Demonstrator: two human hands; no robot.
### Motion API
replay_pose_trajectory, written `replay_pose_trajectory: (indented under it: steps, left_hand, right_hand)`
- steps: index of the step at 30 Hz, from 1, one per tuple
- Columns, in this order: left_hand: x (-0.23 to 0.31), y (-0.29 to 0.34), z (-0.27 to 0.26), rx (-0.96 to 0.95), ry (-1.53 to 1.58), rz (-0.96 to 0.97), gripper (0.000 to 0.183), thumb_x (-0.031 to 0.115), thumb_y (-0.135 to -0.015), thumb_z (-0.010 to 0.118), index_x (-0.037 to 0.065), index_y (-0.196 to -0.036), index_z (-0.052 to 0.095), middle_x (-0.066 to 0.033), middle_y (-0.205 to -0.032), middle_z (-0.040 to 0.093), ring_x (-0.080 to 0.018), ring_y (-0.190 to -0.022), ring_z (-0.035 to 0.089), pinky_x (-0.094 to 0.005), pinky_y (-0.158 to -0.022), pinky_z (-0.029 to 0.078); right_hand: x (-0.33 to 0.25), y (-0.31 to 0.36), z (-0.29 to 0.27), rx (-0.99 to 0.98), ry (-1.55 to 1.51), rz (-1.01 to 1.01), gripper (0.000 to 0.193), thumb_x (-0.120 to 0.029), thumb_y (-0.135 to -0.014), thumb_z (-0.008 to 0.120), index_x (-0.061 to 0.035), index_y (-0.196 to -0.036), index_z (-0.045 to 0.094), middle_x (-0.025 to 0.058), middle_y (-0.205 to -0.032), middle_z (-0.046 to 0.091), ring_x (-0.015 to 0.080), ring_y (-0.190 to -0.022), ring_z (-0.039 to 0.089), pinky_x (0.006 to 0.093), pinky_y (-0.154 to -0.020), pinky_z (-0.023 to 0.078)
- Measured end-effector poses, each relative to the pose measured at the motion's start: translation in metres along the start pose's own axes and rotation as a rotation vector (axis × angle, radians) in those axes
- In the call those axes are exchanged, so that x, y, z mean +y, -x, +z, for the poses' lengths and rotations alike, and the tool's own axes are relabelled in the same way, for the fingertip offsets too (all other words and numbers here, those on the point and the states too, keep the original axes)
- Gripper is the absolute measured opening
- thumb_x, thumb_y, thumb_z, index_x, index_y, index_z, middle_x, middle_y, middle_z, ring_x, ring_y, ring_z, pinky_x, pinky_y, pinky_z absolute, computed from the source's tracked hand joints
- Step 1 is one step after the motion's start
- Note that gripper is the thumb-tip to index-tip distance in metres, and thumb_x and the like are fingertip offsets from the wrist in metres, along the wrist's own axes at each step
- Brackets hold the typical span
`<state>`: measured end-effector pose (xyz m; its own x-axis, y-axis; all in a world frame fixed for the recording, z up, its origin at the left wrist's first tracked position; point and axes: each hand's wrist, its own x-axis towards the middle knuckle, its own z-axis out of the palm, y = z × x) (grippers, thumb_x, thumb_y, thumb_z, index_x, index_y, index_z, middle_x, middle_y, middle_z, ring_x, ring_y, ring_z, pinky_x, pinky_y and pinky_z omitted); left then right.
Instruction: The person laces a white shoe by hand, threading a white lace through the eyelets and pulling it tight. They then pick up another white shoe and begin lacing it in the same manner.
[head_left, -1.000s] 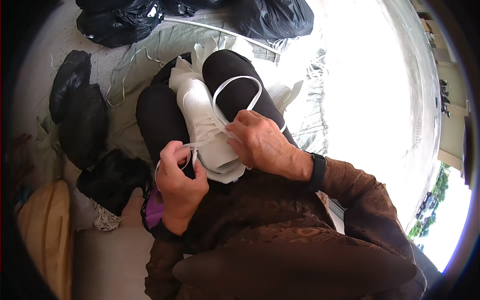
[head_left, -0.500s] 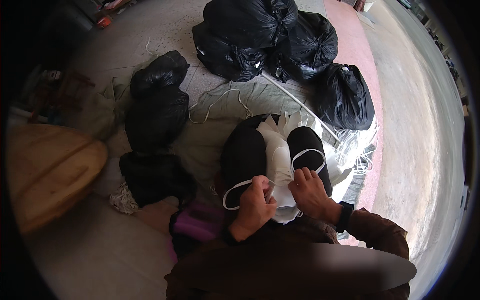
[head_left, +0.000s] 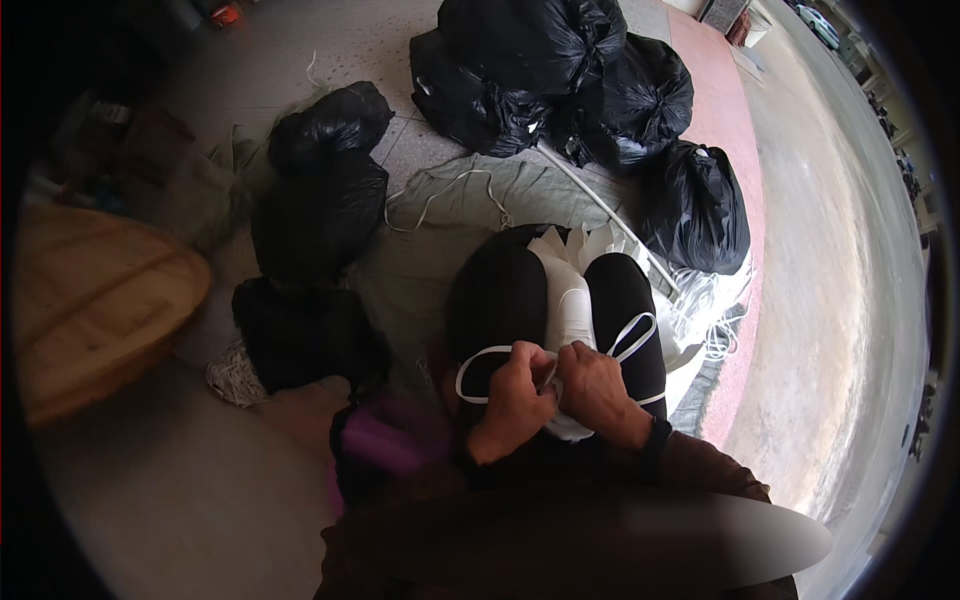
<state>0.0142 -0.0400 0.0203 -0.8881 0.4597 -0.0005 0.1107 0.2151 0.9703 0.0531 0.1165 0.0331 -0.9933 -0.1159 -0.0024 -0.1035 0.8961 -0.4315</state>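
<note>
Between my two black-clad knees (head_left: 498, 295) stands a white bundle (head_left: 572, 305) of thin sheet-like pieces, with pointed flaps fanning out at its far end. A flat white cord (head_left: 472, 363) crosses over my legs and makes a loop on each side. My left hand (head_left: 513, 402) is closed, pinching the cord at the near part of the bundle. Right against it, my right hand (head_left: 602, 393) also has its fingers closed on the cord. The fingertips and the exact crossing of the cord are hidden by the hands.
Several full black bags (head_left: 530, 50) are piled ahead, with more at the left (head_left: 318, 225). A white pole (head_left: 600, 205) lies beside tangled white strips (head_left: 712, 310) at the right. A grey-green cloth (head_left: 420, 270) covers the floor. A brown wooden piece (head_left: 105, 310) is far left.
My right hand has moved left, and both hands now meet over the bundle. The right cord loop has narrowed. The view has shifted slightly.
</note>
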Motion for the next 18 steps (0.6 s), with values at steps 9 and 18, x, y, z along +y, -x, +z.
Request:
replay_pose_trajectory:
  steps: [9, 18]
  left_hand:
    - [0.038, 0.039, 0.006, -0.309, 0.146, 0.049, 0.027, 0.022, -0.094, 0.061, 0.003, -0.077, 0.058, -0.004, -0.07, 0.058, -0.0145, -0.059, 0.053, -0.0301, -0.055, 0.042]
    - [0.018, 0.045, 0.017, -0.544, 0.442, -0.359, 0.065, 0.05, -0.106, 0.04, 0.005, -0.061, 0.049, -0.0053, -0.054, 0.052, -0.0127, -0.051, 0.049, -0.0282, -0.05, 0.038]
  right_hand:
    - [-0.054, 0.018, -0.099, -0.034, -0.855, -0.236, 0.012, 0.002, -0.089, 0.064, -0.0033, -0.094, 0.055, 0.012, -0.09, 0.063, 0.0253, -0.083, 0.066, 0.0364, -0.075, 0.052]
    - [0.16, 0.091, -0.096, 0.695, -0.911, 0.743, 0.027, -0.017, -0.103, 0.047, -0.01, -0.077, 0.047, -0.0044, -0.063, 0.043, 0.0039, -0.055, 0.034, 0.0243, -0.048, 0.028]
